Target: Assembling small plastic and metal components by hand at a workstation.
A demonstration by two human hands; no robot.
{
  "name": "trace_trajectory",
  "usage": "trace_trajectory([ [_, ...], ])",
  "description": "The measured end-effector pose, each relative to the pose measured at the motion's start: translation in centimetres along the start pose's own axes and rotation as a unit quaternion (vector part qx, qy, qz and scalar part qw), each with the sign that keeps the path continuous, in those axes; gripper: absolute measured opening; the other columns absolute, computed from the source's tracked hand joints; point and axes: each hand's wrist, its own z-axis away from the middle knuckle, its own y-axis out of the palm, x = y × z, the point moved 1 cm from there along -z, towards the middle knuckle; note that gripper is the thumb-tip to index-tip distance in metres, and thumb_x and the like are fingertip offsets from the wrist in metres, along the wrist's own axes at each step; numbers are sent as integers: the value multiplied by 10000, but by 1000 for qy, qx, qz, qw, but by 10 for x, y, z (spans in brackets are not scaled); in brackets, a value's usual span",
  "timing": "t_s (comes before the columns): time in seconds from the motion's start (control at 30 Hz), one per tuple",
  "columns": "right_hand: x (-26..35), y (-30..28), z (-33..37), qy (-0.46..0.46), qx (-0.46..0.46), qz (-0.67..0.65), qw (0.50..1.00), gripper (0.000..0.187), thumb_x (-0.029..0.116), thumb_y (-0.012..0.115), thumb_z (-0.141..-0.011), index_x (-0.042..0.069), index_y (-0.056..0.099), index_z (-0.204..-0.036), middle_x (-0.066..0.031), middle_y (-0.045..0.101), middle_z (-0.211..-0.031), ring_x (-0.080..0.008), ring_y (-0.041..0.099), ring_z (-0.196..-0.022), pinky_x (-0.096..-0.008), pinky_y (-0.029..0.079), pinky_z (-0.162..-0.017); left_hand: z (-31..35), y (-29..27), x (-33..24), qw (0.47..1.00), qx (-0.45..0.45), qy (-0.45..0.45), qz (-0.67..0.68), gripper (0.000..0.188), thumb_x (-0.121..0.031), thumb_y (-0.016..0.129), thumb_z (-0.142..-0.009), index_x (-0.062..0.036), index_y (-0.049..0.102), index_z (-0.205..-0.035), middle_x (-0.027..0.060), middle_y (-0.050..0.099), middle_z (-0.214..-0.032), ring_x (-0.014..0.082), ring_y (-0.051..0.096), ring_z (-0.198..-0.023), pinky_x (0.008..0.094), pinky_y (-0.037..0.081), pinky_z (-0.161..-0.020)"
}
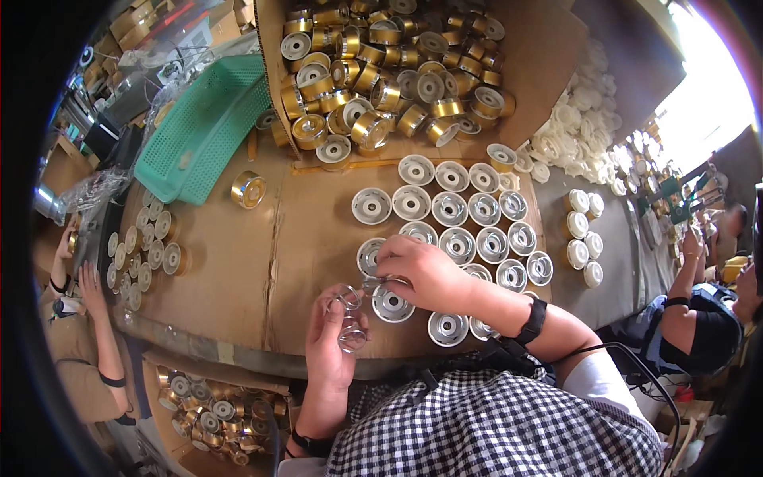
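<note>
My left hand (332, 338), fingers curled, holds several shiny metal rings (352, 339) in front of the rows of cups. Close beside it, my right hand (425, 274) is pinched over a cup; a thin metal piece that looks like another ring (371, 283) shows at its fingertips. Beneath that hand is a round white cup (393, 305), partly covered by the fingers. Several more white cups stand in rows, open side up. Many have a silver ring inside, such as one cup (450, 209); another cup (371, 207) at the far left looks plain.
Behind the cups is a cardboard box (548, 75) of gold-sided cups. A green plastic basket (171, 171) lies at the far left, near a single gold cup (249, 190). White-capped pieces (578, 227) stand right. Co-workers' arms (99, 318) show on both sides.
</note>
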Motion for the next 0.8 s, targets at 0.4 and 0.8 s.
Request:
trace_trajectory([
  [0.4,-99,-34,-25,54,-92,236,966,168,158,757,-844,64,746,-982,-82,675,-1017,-313,641,-1034,-439,549,-874,-36,20,-30,994,53,77,-47,355,-250,597,-1059,-46,543,-1344,57,628,-1040,144,628,-778,290,544,-643],
  [0.8,-3,-19,-18,156,22,-449,879,323,208,697,-1016,-23,671,-1241,-27,739,-993,-80,685,-879,-255,564,-773,-43,39,-22,929,120,250,-246,408,-98,605,-1035,-31,499,-1423,66,621,-1150,90,611,-837,257,530,-710],
])
